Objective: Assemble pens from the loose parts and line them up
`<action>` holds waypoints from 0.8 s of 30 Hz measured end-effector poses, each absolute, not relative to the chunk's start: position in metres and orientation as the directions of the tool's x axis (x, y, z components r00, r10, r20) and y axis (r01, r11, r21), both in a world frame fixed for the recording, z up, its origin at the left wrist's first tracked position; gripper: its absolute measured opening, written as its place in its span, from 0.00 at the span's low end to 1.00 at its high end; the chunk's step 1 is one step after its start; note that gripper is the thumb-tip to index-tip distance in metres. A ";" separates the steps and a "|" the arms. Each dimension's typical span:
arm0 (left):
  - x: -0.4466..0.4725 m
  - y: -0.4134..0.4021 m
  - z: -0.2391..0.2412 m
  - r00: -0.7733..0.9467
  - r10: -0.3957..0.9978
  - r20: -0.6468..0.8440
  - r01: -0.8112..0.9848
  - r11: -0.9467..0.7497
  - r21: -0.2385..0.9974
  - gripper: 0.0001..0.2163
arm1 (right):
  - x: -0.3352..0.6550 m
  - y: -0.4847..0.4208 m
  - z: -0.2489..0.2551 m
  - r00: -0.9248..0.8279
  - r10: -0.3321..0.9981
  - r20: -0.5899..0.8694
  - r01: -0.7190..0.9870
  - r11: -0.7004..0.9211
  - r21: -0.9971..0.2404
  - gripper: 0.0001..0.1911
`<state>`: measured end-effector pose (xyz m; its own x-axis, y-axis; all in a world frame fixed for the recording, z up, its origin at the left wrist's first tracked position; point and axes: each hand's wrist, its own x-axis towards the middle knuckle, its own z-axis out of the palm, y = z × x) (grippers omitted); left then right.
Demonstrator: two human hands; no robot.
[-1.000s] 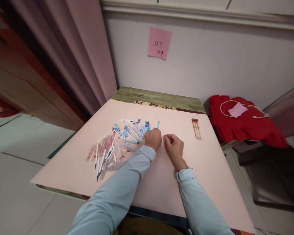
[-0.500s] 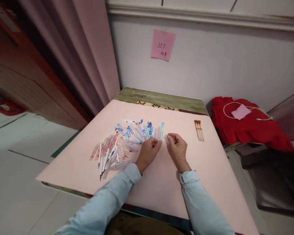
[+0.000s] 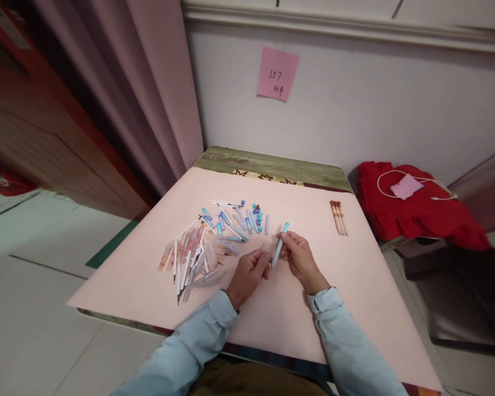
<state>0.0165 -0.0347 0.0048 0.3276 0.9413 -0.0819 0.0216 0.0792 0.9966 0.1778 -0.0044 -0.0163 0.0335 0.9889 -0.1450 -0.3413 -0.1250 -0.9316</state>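
A light blue pen (image 3: 279,250) is tilted between my hands over the pink table cover. My right hand (image 3: 301,257) is closed around its upper part, thumb and fingers pinching the barrel. My left hand (image 3: 248,275) is closed in a pinch beside the pen's lower end; what its fingers hold, if anything, is hidden. Just beyond lies a lilac pen barrel (image 3: 267,224). To the left are several blue and lilac pen pieces (image 3: 247,220), small blue caps (image 3: 259,217), white refills (image 3: 185,272) and pink barrels (image 3: 185,245).
Three brown-topped pens (image 3: 339,218) lie side by side on the right of the pink table cover (image 3: 367,308). A red cloth-covered seat (image 3: 416,214) with a white cable stands beyond the table's right edge. A pink note (image 3: 278,74) is stuck to the wall.
My right hand has closed on the blue pen, which stood upright by my left hand before. The pen is now lower and tilted. My left hand is pinched near its lower end.
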 end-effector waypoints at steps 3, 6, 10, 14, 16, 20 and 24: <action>0.012 -0.033 0.002 0.363 0.924 -0.119 -0.045 0.145 0.988 0.19 | 0.177 -0.002 -0.017 0.081 0.986 -0.149 -0.374 -0.108 -0.921 0.17; 0.010 -0.032 0.002 0.393 0.911 -0.122 -0.089 0.170 0.981 0.19 | 0.176 0.000 -0.018 0.131 0.980 -0.150 -0.398 -0.087 -0.913 0.17; 0.011 -0.033 0.003 0.426 0.896 -0.126 -0.064 0.168 0.984 0.16 | 0.178 0.002 -0.019 0.179 0.972 -0.152 -0.430 -0.062 -0.901 0.17; 0.014 -0.034 0.002 0.390 0.912 -0.130 -0.009 0.145 0.989 0.13 | 0.180 0.003 -0.018 0.202 0.968 -0.150 -0.437 -0.048 -0.898 0.17; 0.015 -0.035 0.001 0.362 0.925 -0.114 0.007 0.120 0.993 0.13 | 0.180 0.003 -0.017 0.203 0.967 -0.152 -0.443 -0.048 -0.895 0.17; 0.016 -0.035 0.000 0.336 0.938 -0.083 0.046 0.072 0.996 0.12 | 0.178 0.001 -0.016 0.174 0.977 -0.124 -0.443 -0.035 -0.896 0.16; 0.016 -0.036 0.000 0.339 0.938 -0.066 0.088 0.039 0.995 0.11 | 0.177 -0.002 -0.014 0.125 0.988 -0.090 -0.413 -0.031 -0.910 0.17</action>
